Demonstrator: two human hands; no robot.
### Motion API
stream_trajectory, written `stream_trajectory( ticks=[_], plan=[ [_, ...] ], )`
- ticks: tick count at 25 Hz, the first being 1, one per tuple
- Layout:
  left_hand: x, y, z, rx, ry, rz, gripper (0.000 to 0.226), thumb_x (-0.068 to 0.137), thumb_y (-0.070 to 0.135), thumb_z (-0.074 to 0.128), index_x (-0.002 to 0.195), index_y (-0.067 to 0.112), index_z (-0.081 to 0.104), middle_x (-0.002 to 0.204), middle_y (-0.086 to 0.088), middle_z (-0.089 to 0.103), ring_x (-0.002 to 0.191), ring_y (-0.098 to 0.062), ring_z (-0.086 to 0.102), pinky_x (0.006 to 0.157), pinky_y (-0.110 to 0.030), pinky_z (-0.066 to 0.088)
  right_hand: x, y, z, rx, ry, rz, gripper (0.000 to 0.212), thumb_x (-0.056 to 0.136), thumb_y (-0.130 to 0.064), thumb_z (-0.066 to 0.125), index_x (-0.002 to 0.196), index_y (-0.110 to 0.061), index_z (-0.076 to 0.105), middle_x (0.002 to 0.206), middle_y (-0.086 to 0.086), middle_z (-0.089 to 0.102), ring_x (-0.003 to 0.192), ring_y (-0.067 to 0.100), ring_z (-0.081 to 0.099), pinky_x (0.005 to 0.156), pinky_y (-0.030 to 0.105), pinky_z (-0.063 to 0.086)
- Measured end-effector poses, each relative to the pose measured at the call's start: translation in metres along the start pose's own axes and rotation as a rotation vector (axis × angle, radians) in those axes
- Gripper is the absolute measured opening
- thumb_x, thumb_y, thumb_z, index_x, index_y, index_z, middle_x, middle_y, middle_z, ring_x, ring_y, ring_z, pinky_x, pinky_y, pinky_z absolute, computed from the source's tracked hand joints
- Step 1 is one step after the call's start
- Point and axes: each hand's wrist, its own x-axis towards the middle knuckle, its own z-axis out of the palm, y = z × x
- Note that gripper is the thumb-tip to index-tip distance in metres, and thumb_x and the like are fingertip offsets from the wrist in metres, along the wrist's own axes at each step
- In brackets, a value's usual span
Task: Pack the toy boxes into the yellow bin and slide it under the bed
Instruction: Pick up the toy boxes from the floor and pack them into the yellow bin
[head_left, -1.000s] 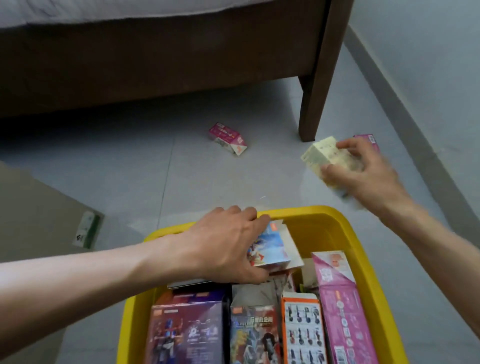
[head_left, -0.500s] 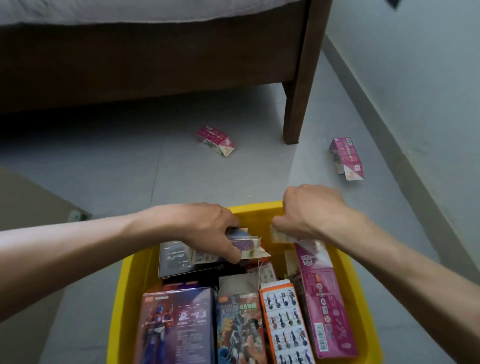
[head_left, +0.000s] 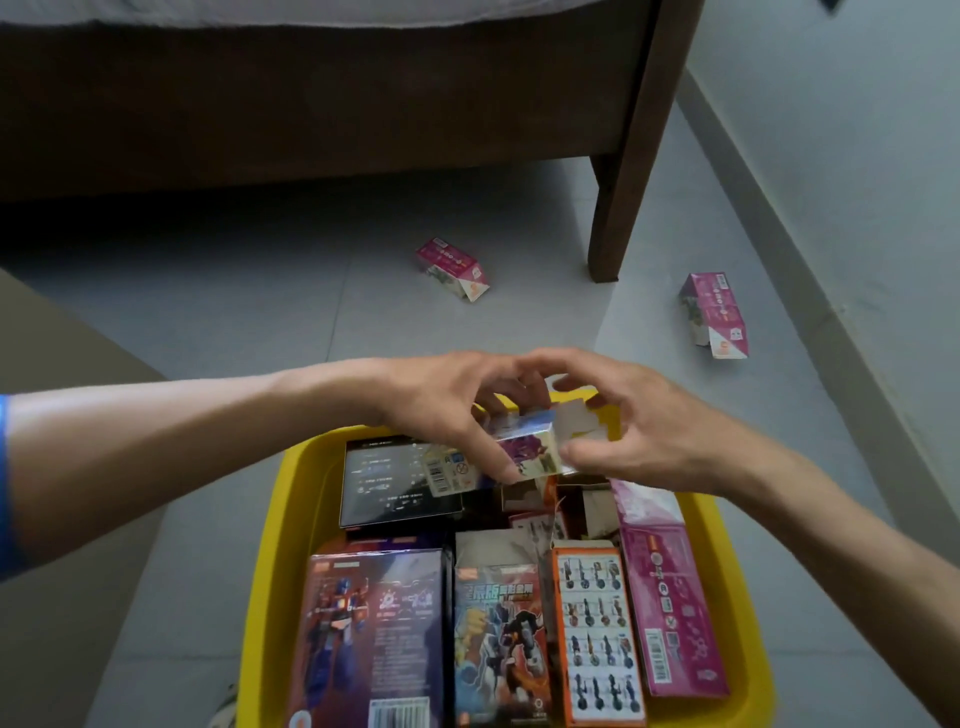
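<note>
2 loose boxes (head_left: 453, 268) (head_left: 717, 314) lie on the floor (head_left: 260, 312) between the bin (head_left: 291, 493) and the bed (head_left: 311, 104).

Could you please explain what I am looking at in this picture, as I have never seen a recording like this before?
No machine here: a camera worn on a person's head looks down at their two bare hands. The left hand and right hand together hold a small toy box above the far end of a yellow bin already filled with toy boxes. Two pink boxes still lie on the grey floor, one near the bed and one by the wall. The brown bed frame stands beyond.
</note>
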Motion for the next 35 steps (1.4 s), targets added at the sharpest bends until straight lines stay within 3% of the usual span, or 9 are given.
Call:
stream_trajectory(
  ticks=[3, 7, 11, 15, 18, 25, 29, 31, 35],
  plan=[
    [0.007, -0.001, 0.009, -0.197, 0.063, 0.066, 0.061, 0.076, 0.022, 0.081, 0.127, 0.026, 0.047, 0.126, 0.0, 0.066, 0.111, -0.018, 0.066, 0.093, -0.036, 0.056, -0.007, 0.0, -0.014, 0.166, -0.062, -0.014, 0.066, 0.077, -0.049, 0.069, 0.136, -0.054, 0.041, 0.134, -0.034, 0.046, 0.123, -0.007, 0.046, 0.094, 0.022, 0.046],
    [0.019, 0.005, 0.012, -0.392, 0.075, 0.107, 0.055, 0.076, 0.028, 0.077, 0.121, 0.015, 0.049, 0.114, -0.006, 0.072, 0.101, -0.025, 0.07, 0.086, -0.037, 0.057, -0.011, 0.004, -0.028, -0.088, 0.062, -0.117, 0.042, 0.08, -0.036, 0.078, 0.119, -0.031, 0.063, 0.107, -0.02, 0.065, 0.098, 0.002, 0.061, 0.073, 0.018, 0.049],
    [0.032, 0.002, 0.01, -0.268, 0.193, 0.072, 0.05, 0.082, 0.049, 0.06, 0.12, 0.016, 0.063, 0.11, 0.0, 0.07, 0.1, -0.014, 0.067, 0.085, -0.026, 0.055, -0.031, 0.007, -0.065, -0.098, 0.216, -0.075, 0.039, 0.075, -0.045, 0.077, 0.108, -0.033, 0.061, 0.098, -0.019, 0.067, 0.09, -0.003, 0.064, 0.062, 0.01, 0.049],
    [0.035, -0.023, 0.008, -0.055, 0.299, 0.015, 0.02, 0.092, 0.032, 0.068, 0.107, 0.019, 0.072, 0.1, 0.006, 0.071, 0.091, -0.006, 0.066, 0.073, -0.019, 0.055, -0.021, 0.01, -0.038, -0.644, 0.056, 0.016, 0.033, 0.077, -0.051, 0.073, 0.099, -0.038, 0.053, 0.098, -0.012, 0.066, 0.082, 0.007, 0.056, 0.059, 0.025, 0.045],
    [0.04, -0.034, 0.013, 0.223, 0.414, 0.007, 0.017, 0.088, 0.032, 0.072, 0.104, 0.029, 0.067, 0.098, 0.013, 0.064, 0.088, -0.006, 0.062, 0.065, -0.014, 0.052, -0.004, 0.016, -0.002, -0.85, 0.036, 0.046, 0.049, 0.077, -0.058, 0.07, 0.117, -0.035, 0.053, 0.114, -0.008, 0.063, 0.094, 0.014, 0.054, 0.07, 0.025, 0.045],
    [0.042, -0.063, 0.018, 0.4, 0.285, -0.088, 0.025, 0.094, 0.037, 0.062, 0.118, 0.031, 0.056, 0.11, 0.009, 0.061, 0.092, -0.009, 0.057, 0.076, -0.029, 0.048, -0.004, 0.026, -0.003, -0.605, -0.003, 0.124, 0.032, 0.089, -0.045, 0.063, 0.117, -0.03, 0.056, 0.111, -0.005, 0.07, 0.091, 0.013, 0.063, 0.067, 0.023, 0.049],
    [0.042, -0.065, 0.013, 0.375, 0.241, -0.064, 0.014, 0.097, 0.027, 0.058, 0.11, 0.026, 0.063, 0.113, 0.01, 0.069, 0.097, -0.007, 0.062, 0.08, -0.03, 0.053, -0.003, 0.014, -0.019, 0.158, 0.406, 0.239, 0.023, 0.081, -0.04, 0.074, 0.094, -0.031, 0.058, 0.089, -0.009, 0.071, 0.074, 0.004, 0.073, 0.054, 0.021, 0.058],
    [0.041, -0.064, 0.01, 0.312, 0.205, -0.056, 0.019, 0.098, 0.024, 0.059, 0.116, 0.026, 0.065, 0.121, 0.013, 0.068, 0.105, -0.003, 0.061, 0.082, -0.022, 0.051, -0.003, 0.012, -0.003, 0.385, 0.41, 0.456, 0.033, 0.08, -0.033, 0.08, 0.1, -0.028, 0.054, 0.093, -0.005, 0.072, 0.074, 0.01, 0.075, 0.058, 0.033, 0.062],
    [0.039, -0.065, 0.005, 0.338, 0.167, -0.088, 0.014, 0.096, 0.028, 0.061, 0.109, 0.026, 0.065, 0.106, 0.01, 0.068, 0.097, -0.006, 0.062, 0.08, -0.03, 0.052, -0.013, 0.02, 0.031, 0.109, 0.33, 0.606, 0.043, 0.075, -0.045, 0.079, 0.101, -0.026, 0.051, 0.093, -0.01, 0.068, 0.079, 0.009, 0.067, 0.068, 0.036, 0.056]
  ],
)
